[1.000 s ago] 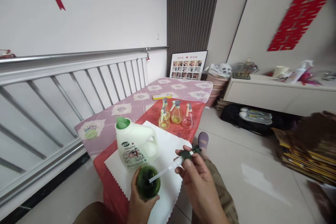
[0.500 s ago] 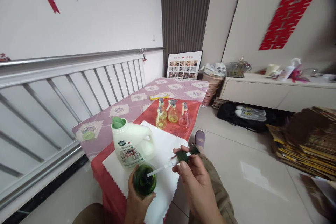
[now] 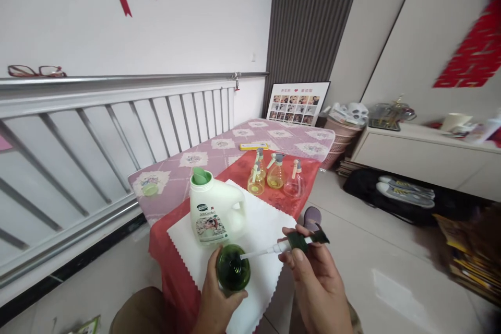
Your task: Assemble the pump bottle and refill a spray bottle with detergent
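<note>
**Low table (image 3: 274, 133), near end: bottle (image 3: 234, 271) in left hand (image 3: 219, 305), pump (image 3: 303, 241) in right hand (image 3: 319, 287)**

Table top carries a purple patterned cover. A red cloth (image 3: 168, 250) lies over the near end, with a white cloth (image 3: 258, 219) on top of that. Jug (image 3: 216, 209) stands upright on the white cloth with its green spout open, just behind the bottle. It is the closest obstacle; whether the two touch cannot be told. Three sprayers (image 3: 276, 173) stand clustered farther back on the red cloth, well apart from the bottle. Yellow flat item (image 3: 253, 146) lies beyond them. Small green cap (image 3: 150, 189) sits on the purple cover to the left. Railing (image 3: 117, 115) runs along the left side, with glasses (image 3: 35, 70) on its top bar. Photo board (image 3: 297, 105) leans on the far wall. On the right is a cabinet (image 3: 422, 148), with shoes (image 3: 403, 192) on the floor below it. Slipper (image 3: 312, 216) lies on the floor off the table's near right corner.

Left hand wraps the green bottle from below, fingers curled tight round the body. Bottle mouth faces the camera, over the near edge of the white cloth. Right hand pinches the dark green pump between thumb and fingertips, to the right of the bottle and clear of it. White tube (image 3: 260, 253) runs leftward from the pump, and its tip sits at the bottle mouth. How deep it goes in cannot be told.
</note>
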### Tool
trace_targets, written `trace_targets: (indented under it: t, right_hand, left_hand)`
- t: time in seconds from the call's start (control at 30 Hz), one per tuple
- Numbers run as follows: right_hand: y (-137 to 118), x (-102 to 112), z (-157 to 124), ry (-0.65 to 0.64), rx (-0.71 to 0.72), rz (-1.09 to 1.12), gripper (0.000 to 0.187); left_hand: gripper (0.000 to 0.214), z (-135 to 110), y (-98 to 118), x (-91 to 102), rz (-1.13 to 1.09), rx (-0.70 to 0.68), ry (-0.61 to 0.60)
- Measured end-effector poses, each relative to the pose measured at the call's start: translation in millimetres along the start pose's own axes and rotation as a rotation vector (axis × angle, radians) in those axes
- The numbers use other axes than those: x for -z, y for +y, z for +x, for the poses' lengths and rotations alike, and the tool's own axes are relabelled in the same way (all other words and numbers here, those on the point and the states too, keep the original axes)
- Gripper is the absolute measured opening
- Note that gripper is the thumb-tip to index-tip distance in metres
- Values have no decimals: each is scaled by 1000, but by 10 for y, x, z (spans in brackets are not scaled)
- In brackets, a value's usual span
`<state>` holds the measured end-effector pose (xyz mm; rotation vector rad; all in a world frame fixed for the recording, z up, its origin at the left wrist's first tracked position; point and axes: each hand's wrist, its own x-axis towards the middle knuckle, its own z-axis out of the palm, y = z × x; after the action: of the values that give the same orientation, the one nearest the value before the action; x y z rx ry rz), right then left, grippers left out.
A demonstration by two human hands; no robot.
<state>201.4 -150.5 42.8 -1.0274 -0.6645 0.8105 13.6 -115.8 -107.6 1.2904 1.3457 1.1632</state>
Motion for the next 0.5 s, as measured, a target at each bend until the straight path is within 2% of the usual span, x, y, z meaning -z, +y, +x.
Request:
trace_targets:
  t: [0.2,0.37,0.5]
  right_hand:
    - [-67,-41,8,-37,139,-81,33]
    - [-45,-19,-14,-178,230,-214,29]
    - [87,50,-29,-288,248,-317,35]
  left_hand:
    - [106,-7,-41,-10,41,-18,-19]
    - [105,10,-80,-32,76,-42,-15]
    - [105,-4,-52,-48,99,-64,5]
